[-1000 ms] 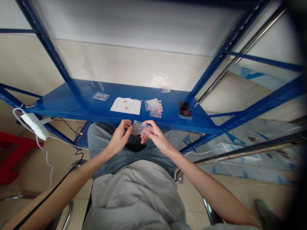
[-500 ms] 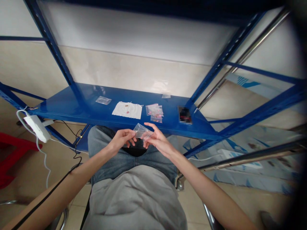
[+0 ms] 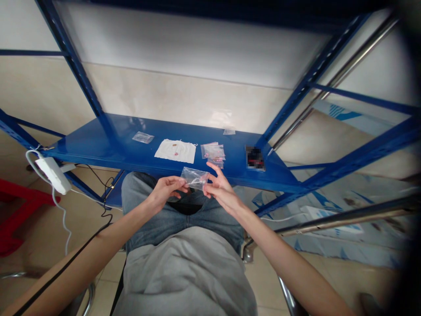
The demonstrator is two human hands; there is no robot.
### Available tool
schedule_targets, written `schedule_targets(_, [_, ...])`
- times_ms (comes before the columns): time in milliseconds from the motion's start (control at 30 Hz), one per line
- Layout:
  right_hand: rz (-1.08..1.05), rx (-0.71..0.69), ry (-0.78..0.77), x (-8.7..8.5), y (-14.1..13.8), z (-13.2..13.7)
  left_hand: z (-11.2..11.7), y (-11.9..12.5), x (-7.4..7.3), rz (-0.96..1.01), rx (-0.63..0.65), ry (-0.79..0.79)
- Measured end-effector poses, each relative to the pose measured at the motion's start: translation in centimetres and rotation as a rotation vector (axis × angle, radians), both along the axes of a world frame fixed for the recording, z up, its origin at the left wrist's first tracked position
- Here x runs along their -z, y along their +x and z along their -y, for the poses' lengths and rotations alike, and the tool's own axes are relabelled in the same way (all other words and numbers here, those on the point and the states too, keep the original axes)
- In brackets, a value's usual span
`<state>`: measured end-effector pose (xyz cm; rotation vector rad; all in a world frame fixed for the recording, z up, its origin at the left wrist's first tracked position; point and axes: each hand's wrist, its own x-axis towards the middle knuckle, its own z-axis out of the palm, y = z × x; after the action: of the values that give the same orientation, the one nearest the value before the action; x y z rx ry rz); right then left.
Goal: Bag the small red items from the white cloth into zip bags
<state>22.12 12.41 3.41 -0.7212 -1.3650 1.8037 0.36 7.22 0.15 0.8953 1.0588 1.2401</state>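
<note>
Left hand [image 3: 167, 192] and right hand [image 3: 221, 188] fingers clamp opposite edges of a limp clear plastic bag [image 3: 194, 177].

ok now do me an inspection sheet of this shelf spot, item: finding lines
surface: blue metal shelf, glossy, items spread along it
job's things: clear zip bag held up above the shelf; stack of small bags with pink bits; white sheet with small red and brown bits; flat clear bag
clutter: small bag at the back; blurred dark object, cannot tell what
grips: left hand pinches the zip bag's left side; right hand touches its right edge, thumb lifted
cables: white power strip with white cord; black cord
surroundings: red stool, chrome rail, tile floor
</note>
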Motion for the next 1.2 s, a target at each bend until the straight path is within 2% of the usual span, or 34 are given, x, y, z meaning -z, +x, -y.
schedule_targets(167, [-0.016, 0.023, 0.004, 0.3, -0.4, 0.2, -0.3, 0.0, 0.5, 0.041, -0.063, 0.006])
schedule_targets(267, [-0.027, 0.072, 0.005, 0.2, -0.6, 0.3, -0.5, -0.3, 0.2, 0.085, -0.139, 0.052])
schedule_targets(400, [-0.035, 0.109, 0.026, -0.1, -0.6, 0.4, -2.1, -3.0, -1.9, 0.007, -0.364, 0.216])
schedule_targets(467, [-0.030, 0.105, 0.026, -0.1, -0.4, 0.3, -3.9, -5.6, -3.4, -0.098, -0.518, 0.344])
schedule_targets(533, [-0.013, 0.100, 0.032, 0.1, -0.3, 0.1, -6.4, -8.5, -4.9, -0.233, -0.605, 0.444])
schedule_targets(633, [0.018, 0.108, 0.039, 0.5, -0.2, -0.1, -10.3, -12.2, -6.9, -0.506, -0.483, 0.480])
schedule_targets(700, [0.032, 0.122, 0.031, 0.7, -0.2, -0.2, -12.6, -13.6, -7.9, -0.746, -0.380, 0.470])
schedule_targets(800, [0.048, 0.140, 0.020, 0.9, -0.3, -0.5, -15.1, -14.2, -9.0, -0.952, -0.239, 0.484])
schedule_targets(933, [0.073, 0.140, 0.016, 1.3, -0.1, -0.9, -16.8, -13.2, -10.1, -1.127, -0.058, 0.556])
schedule_targets(1033, [0.089, 0.131, 0.030, 1.6, 0.2, -1.2, -17.4, -12.5, -10.5, -1.171, 0.013, 0.587])
schedule_targets(1200, [0.171, 0.115, 0.076, 1.4, 0.4, -1.3, -17.8, -12.5, -10.3, -1.102, 0.047, 0.562])
